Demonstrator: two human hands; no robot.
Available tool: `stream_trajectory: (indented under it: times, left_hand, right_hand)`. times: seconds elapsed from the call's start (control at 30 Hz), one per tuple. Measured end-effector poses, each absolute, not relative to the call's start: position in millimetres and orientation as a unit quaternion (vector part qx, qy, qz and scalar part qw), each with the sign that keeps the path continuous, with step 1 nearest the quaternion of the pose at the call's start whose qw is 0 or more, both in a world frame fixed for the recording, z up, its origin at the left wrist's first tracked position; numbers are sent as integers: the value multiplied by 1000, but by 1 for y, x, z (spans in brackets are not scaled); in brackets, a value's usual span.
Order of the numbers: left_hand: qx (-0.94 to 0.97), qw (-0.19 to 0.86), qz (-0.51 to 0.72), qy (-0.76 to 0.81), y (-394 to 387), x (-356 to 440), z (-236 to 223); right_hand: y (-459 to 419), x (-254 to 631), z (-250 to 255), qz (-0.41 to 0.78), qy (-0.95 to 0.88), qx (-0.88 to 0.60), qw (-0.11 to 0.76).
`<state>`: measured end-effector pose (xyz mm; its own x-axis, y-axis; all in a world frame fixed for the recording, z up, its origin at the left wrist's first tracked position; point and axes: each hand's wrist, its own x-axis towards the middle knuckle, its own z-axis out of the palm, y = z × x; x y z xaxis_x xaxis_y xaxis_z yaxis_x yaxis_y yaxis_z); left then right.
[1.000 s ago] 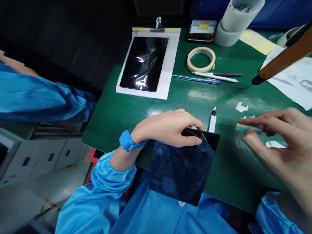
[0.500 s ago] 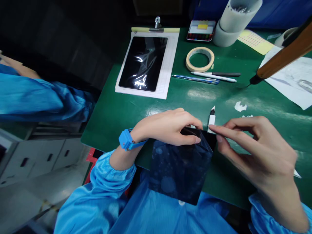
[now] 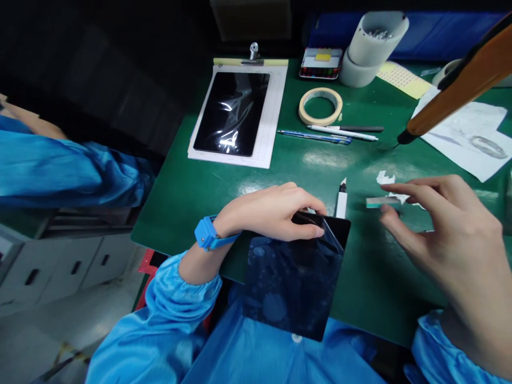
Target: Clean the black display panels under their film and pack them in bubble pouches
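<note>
A thin dark tablet-like panel (image 3: 290, 290), with spots and cloudy patches under a clear film, tilts at the table's front edge. My left hand (image 3: 286, 213) holds its upper edge, thumb on the face, the other fingers mostly hidden behind. Creased film shows near its upper right corner, beside my left thumb. To the right, my right hand (image 3: 444, 224) has its index finger and thumb around a small white-and-green block (image 3: 373, 203); the other fingers are partly hidden. Beyond the panel's upper edge a craft knife (image 3: 341, 202) lies with its blade pointing away.
Another black tablet (image 3: 234, 113) rests on a clipboard (image 3: 274, 114). Masking tape (image 3: 303, 106), pens (image 3: 314, 136), torn white scraps (image 3: 385, 178) and white cups (image 3: 358, 74) are on the green table (image 3: 200, 197). An orange-handled tool (image 3: 452, 101) hangs at right. A co-worker's blue sleeve (image 3: 68, 168) is at left.
My right hand has moved right, away from the panel's upper right corner, to the small block. My left hand keeps its hold on the panel. The view has shifted slightly.
</note>
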<state>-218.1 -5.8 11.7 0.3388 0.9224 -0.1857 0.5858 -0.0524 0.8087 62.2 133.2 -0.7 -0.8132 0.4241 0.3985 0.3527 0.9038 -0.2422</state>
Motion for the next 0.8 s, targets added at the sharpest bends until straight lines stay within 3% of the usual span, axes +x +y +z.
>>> stream_trajectory:
  times: [0.27,0.43,0.6,0.7,0.8]
  left_hand:
    - [699,430,190,538,-8,-213,20]
    - [704,416,187,544,-10,-211,23]
    - [705,415,190,542,-10,-211,23]
    - [704,417,189,543,-10,-211,23]
    - [704,413,181,550,-11,-211,23]
  right_hand:
    - [105,37,-1,248,-920,-157,258]
    - [99,32,-4,231,-923,-168,258]
    - [98,38,-2,223,-882,-279,307]
    - [93,37,-2,270,-893,-223,282]
    - [90,37,-1,235,-920,-183,255]
